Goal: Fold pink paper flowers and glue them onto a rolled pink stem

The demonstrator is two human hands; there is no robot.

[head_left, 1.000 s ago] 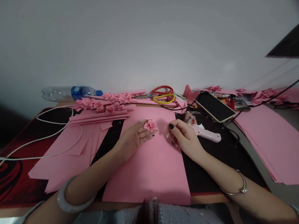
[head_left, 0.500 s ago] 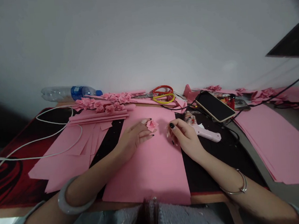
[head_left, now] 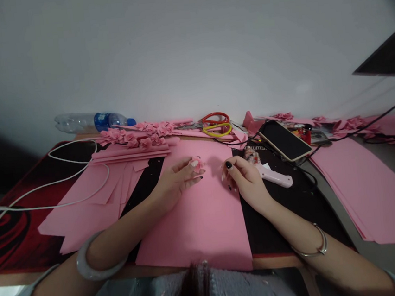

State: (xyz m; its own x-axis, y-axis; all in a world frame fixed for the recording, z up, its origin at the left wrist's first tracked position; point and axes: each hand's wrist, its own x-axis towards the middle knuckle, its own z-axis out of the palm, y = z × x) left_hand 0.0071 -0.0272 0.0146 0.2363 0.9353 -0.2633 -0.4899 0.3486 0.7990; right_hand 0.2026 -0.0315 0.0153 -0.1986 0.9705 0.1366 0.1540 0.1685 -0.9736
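Note:
A small pink paper flower (head_left: 198, 165) is pinched in my left hand (head_left: 176, 180), the thumb lying across its near side and hiding part of it. To the right, my right hand (head_left: 245, 178) is held with its fingers curled and the thumb against the index finger. Whether anything sits between those fingertips is too small to make out. Both hands are above a large sheet of pink paper (head_left: 195, 232). Just beyond my right hand lies a white glue gun (head_left: 275, 176), its front part patterned.
Pink paper flowers (head_left: 130, 138) and rolled paper lie at the back left, near a plastic bottle (head_left: 85, 123). Scissors (head_left: 216, 130) and a phone (head_left: 284, 140) are farther back. Paper stacks flank me, left (head_left: 86, 224) and right (head_left: 376, 191). A white cable (head_left: 59, 206) loops at left.
My left thumb has moved over the paper flower, which is now partly covered and turned slightly left. My right hand has stayed almost still.

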